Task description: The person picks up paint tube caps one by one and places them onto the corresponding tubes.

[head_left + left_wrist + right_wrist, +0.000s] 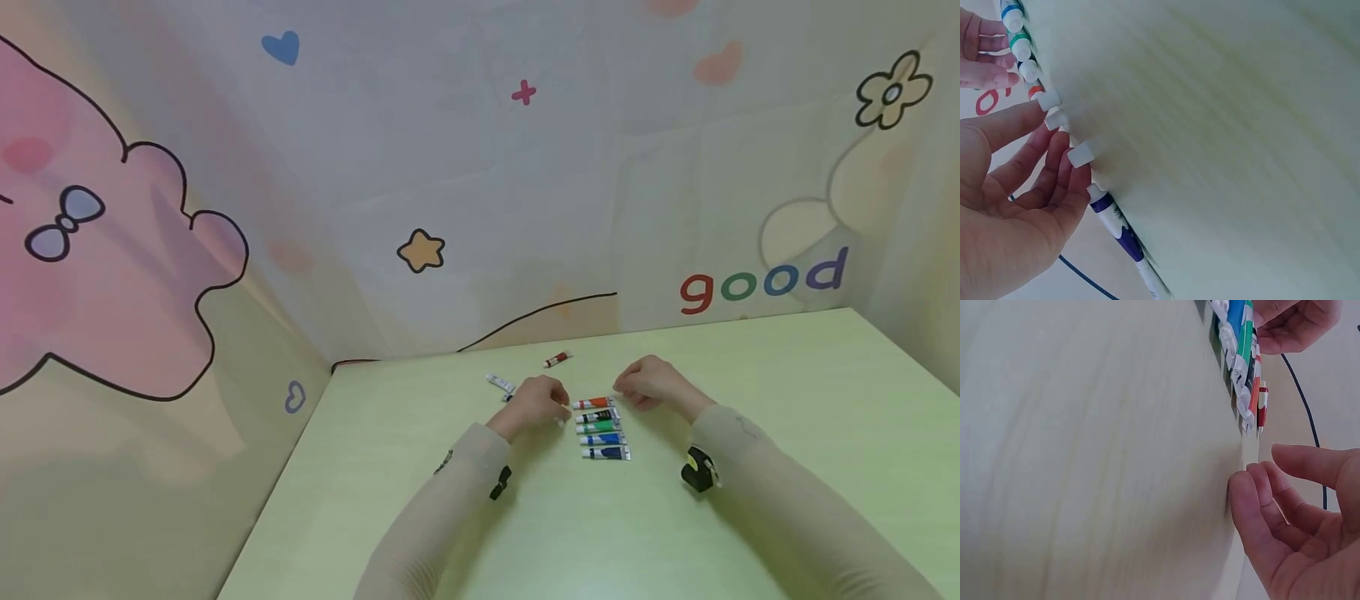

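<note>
A row of paint tubes lies side by side: orange [594,403], black [596,416], green [597,427], blue [602,439] and dark blue [606,453]. At the row's left end my left hand [536,403] curls its fingers, with a small white cap [1055,120] at the thumb and fingertip. The orange tube's white cap [1049,100] is right beside them. Another white cap [1080,155] sits by the lower curled fingers. An uncapped purple-banded tube [1113,219] lies behind this hand. My right hand [651,383], loosely bent and holding nothing visible, rests by the tubes' crimped ends.
A red tube [557,359] lies farther back on the pale table [735,375]. Left of it is a white tube [500,383]. A printed cloth backdrop [525,208] rises behind the table and along its left side.
</note>
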Demonstrator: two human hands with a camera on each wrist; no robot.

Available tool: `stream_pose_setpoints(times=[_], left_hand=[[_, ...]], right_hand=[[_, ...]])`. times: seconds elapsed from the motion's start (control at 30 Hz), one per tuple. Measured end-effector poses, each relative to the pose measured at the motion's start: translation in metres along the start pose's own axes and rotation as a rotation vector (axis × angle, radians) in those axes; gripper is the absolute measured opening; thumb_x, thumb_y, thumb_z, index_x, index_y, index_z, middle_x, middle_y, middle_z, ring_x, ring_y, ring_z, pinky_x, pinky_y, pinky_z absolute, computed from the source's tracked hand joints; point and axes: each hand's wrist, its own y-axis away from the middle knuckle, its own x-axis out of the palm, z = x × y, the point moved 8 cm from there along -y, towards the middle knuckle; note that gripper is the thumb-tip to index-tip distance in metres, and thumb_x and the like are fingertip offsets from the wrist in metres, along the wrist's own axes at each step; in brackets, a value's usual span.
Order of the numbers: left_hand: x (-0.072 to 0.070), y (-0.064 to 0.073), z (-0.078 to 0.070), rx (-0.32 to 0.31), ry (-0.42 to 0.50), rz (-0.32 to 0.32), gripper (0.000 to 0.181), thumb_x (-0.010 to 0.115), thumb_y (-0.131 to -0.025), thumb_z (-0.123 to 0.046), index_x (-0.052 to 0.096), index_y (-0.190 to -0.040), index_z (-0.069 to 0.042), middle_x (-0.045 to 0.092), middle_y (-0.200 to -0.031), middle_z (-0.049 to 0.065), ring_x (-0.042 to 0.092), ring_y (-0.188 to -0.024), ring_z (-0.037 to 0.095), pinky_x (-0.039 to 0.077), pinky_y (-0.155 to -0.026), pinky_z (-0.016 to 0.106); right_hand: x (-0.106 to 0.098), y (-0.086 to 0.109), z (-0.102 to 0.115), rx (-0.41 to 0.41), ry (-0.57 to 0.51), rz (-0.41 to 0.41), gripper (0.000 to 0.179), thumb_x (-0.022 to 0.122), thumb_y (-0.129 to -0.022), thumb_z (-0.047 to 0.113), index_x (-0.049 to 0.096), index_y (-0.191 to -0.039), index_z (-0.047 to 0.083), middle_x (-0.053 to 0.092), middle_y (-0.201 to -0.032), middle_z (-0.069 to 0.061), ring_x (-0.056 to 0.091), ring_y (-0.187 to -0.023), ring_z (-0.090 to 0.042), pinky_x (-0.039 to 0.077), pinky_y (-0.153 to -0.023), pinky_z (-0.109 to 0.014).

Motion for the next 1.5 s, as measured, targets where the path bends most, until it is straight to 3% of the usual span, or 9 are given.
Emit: stream_pose_setpoints(times=[0.3,0.47,0.53,0.77,1.0,1.23,1.5], left_hand=[[-0.001,0.003,-0.002,0.022,-0.054,-0.017,0.005,0.073,-0.092,-0.009,0.073,-0.095,-0.006,0.062,-0.083,-0.002,0.052,-0.076,0.012,0.044,-0.071,0.023],[-0.005,0.003,0.001,0.022,-0.053,-0.054,0.004,0.073,-0.092,-0.011,0.072,-0.094,-0.008,0.063,-0.083,-0.004,0.053,-0.076,0.011,0.045,-0.072,0.023],[-0.008,0.004,0.001,0.036,-0.05,-0.075,0.004,0.072,-0.093,-0.011,0.072,-0.094,-0.008,0.064,-0.084,-0.003,0.055,-0.076,0.01,0.046,-0.073,0.023],[-0.026,0.014,0.003,0.105,-0.032,-0.144,0.009,0.069,-0.096,-0.013,0.072,-0.098,-0.006,0.071,-0.09,0.001,0.062,-0.08,0.009,0.05,-0.074,0.021],[-0.046,0.033,0.02,0.106,0.021,-0.198,0.008,0.069,-0.097,-0.013,0.072,-0.099,-0.006,0.071,-0.09,0.0,0.062,-0.081,0.008,0.05,-0.075,0.022],[-0.058,0.056,0.042,0.07,0.046,-0.216,0.006,0.069,-0.096,-0.012,0.071,-0.098,-0.006,0.069,-0.09,0.001,0.062,-0.081,0.011,0.051,-0.073,0.025],[-0.07,0.066,0.049,0.042,0.065,-0.2,0.01,0.068,-0.098,-0.014,0.071,-0.103,-0.006,0.07,-0.092,0.001,0.062,-0.081,0.011,0.051,-0.071,0.026]], right_hand=[[0.001,-0.011,0.007,-0.025,0.015,-0.011,0.029,0.064,-0.097,0.014,0.067,-0.114,-0.009,0.066,-0.092,-0.012,0.057,-0.065,-0.015,0.053,-0.063,-0.028],[-0.001,-0.02,0.023,-0.064,0.107,-0.027,0.032,0.062,-0.098,0.017,0.067,-0.116,-0.008,0.068,-0.105,-0.018,0.061,-0.086,-0.024,0.053,-0.076,-0.036],[0.0,-0.027,0.03,-0.107,0.143,-0.046,0.031,0.062,-0.098,0.016,0.067,-0.115,-0.008,0.068,-0.111,-0.02,0.061,-0.097,-0.029,0.052,-0.084,-0.041],[0.005,-0.048,0.055,-0.312,0.226,-0.143,0.028,0.066,-0.093,0.008,0.066,-0.112,-0.012,0.067,-0.112,-0.027,0.062,-0.103,-0.041,0.049,-0.091,-0.053],[0.03,-0.061,0.074,-0.372,0.449,-0.045,0.043,0.069,-0.094,0.012,0.059,-0.131,-0.009,0.057,-0.132,-0.029,0.055,-0.12,-0.045,0.044,-0.102,-0.055],[0.046,-0.076,0.075,-0.429,0.452,-0.006,0.043,0.06,-0.096,0.004,0.053,-0.136,-0.01,0.052,-0.136,-0.032,0.051,-0.124,-0.048,0.041,-0.105,-0.057],[0.056,-0.08,0.08,-0.459,0.472,0.003,0.025,0.065,-0.096,0.008,0.069,-0.118,-0.004,0.065,-0.119,-0.023,0.057,-0.115,-0.042,0.044,-0.101,-0.053]])
